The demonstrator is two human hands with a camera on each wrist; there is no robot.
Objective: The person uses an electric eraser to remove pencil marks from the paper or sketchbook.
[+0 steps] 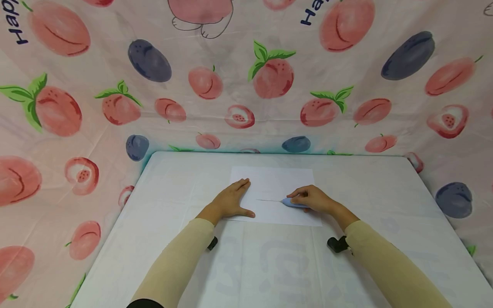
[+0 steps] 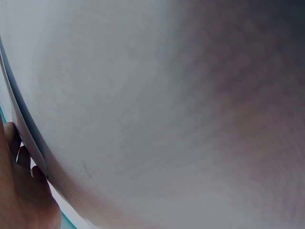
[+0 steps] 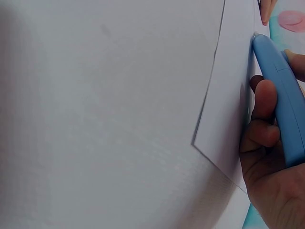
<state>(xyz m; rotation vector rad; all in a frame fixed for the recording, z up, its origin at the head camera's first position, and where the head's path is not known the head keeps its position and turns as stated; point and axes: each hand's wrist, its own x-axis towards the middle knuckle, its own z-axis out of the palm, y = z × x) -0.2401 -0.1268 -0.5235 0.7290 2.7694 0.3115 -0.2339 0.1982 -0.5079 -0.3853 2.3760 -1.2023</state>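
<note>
A white sheet of paper (image 1: 275,182) lies on the table beneath both hands. My left hand (image 1: 230,200) rests on the sheet's left side, thumb spread from the fingers. Beside the sheet's right half, my right hand (image 1: 313,199) grips a chunky blue pen-like tool (image 1: 293,202). Its tip meets the right end of a thin dark line (image 1: 267,200) on the paper; whether drawn or cut, I cannot tell. In the right wrist view, fingers and thumb close around the blue body (image 3: 283,90), its small pale tip at the paper. The left wrist view catches only part of my left hand (image 2: 28,195).
The white table (image 1: 173,184) extends around the sheet, its back edge against a fruit-printed cloth (image 1: 239,85). That cloth also hangs at both sides. Dark wrist-worn devices (image 1: 338,244) sit under the sleeves. A black rounded object (image 1: 145,303) shows at the bottom edge.
</note>
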